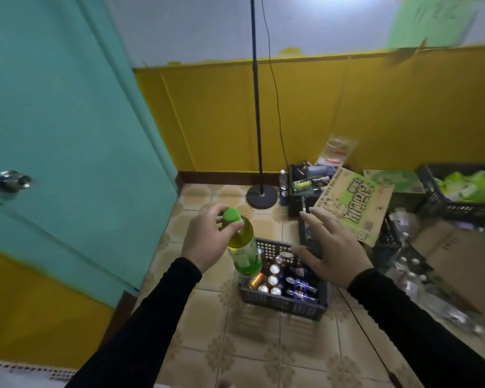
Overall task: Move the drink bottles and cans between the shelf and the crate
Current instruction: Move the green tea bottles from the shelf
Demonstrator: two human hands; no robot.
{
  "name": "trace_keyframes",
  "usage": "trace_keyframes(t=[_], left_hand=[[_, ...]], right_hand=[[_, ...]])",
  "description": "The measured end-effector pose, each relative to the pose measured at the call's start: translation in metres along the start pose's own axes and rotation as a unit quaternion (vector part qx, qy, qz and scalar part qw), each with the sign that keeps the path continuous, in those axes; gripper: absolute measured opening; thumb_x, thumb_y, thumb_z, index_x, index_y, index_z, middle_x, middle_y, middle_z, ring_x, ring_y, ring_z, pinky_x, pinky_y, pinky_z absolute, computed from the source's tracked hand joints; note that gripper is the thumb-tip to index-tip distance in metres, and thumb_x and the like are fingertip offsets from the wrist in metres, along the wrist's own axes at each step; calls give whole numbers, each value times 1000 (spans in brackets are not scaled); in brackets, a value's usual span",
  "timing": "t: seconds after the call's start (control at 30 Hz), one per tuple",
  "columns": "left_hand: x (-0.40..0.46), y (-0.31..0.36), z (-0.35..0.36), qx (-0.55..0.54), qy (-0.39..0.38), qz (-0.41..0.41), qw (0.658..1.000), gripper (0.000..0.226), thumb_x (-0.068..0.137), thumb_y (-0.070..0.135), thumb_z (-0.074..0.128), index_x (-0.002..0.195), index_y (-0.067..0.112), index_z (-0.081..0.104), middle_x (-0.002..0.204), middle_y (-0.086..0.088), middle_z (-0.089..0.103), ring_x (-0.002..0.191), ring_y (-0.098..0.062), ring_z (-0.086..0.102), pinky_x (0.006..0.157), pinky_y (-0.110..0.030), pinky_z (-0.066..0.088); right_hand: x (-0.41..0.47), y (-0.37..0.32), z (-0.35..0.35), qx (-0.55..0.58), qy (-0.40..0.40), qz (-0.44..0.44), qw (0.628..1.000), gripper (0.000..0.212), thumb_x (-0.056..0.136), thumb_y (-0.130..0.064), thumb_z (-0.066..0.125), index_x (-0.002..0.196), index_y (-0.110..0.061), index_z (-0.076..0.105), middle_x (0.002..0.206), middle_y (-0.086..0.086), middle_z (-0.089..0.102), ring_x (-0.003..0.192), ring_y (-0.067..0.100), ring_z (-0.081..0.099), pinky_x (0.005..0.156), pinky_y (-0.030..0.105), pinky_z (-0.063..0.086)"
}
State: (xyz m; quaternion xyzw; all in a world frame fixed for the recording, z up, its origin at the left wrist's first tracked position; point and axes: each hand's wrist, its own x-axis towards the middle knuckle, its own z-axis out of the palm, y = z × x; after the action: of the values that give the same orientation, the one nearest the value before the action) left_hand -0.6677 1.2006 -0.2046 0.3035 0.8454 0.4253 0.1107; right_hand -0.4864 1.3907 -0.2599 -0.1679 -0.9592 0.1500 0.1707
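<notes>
At frame centre, the left hand [207, 242] holds a green-capped bottle [242, 247] by its neck above the crate [283, 301] of cans [273, 281]. The right hand [333, 253], fingers spread wide, hovers beside it

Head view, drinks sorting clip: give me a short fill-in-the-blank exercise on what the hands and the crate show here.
1. The left hand holds a bottle by its ____ cap.
2. The right hand holds nothing; its fingers are ____.
3. The dark crate on the tiled floor holds mostly ____.
4. The bottle is held ____ the crate, not inside it.

Missing words: green; spread open; cans; above
</notes>
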Motion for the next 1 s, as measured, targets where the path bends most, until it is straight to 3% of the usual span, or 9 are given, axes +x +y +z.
trace_keyframes(t=[0.27,0.37,0.47,0.6,0.73,0.87,1.0], left_hand=[[102,-71,70,69,-97,-46,992,20,88,28,76,97,21,60,100,2,63,94,-14,60,80,-26,52],[143,-112,105,106,-141,-62,982,21,89,28,74,96,21,55,100,0,59,93,-18,59,84,-34,54],[177,-162,152,132,-174,-83,972,21,92,25,71,101,17,54,100,1,53,96,-21,55,84,-33,49],[211,-252,232,161,-187,-121,961,29,95,25,67,118,11,58,111,-3,53,99,-19,52,87,-29,44],[227,-354,324,182,-199,-153,951,30,94,23,67,121,11,60,121,-10,56,101,-21,52,90,-29,43],[233,-438,400,194,-210,-168,943,28,93,21,69,117,10,60,119,-12,55,101,-25,54,91,-31,45],[232,-505,458,199,-203,-173,943,27,91,22,71,113,12,60,116,-11,59,102,-26,59,94,-39,52]], right_hand=[[43,48,84,15,-71,106,992,73,92,-60,53,139,-5,53,136,18,57,125,34,55,105,38,41],[55,70,135,34,-104,161,981,75,91,-62,43,138,-4,54,133,18,58,123,33,56,101,41,48],[61,95,195,36,-149,203,967,84,88,-68,31,145,-8,47,143,16,52,133,31,48,109,41,43],[55,145,301,38,-231,252,939,89,87,-74,20,154,-17,31,156,7,36,145,22,32,116,34,31],[31,203,423,48,-292,274,915,79,95,-67,34,157,-19,24,160,6,28,148,22,24,119,34,27],[-6,248,529,47,-319,299,898,95,87,-81,18,155,-16,29,160,11,29,148,28,26,120,40,27],[-45,275,612,47,-342,296,890,100,84,-80,8,153,-13,34,158,16,33,146,33,30,119,44,28]])
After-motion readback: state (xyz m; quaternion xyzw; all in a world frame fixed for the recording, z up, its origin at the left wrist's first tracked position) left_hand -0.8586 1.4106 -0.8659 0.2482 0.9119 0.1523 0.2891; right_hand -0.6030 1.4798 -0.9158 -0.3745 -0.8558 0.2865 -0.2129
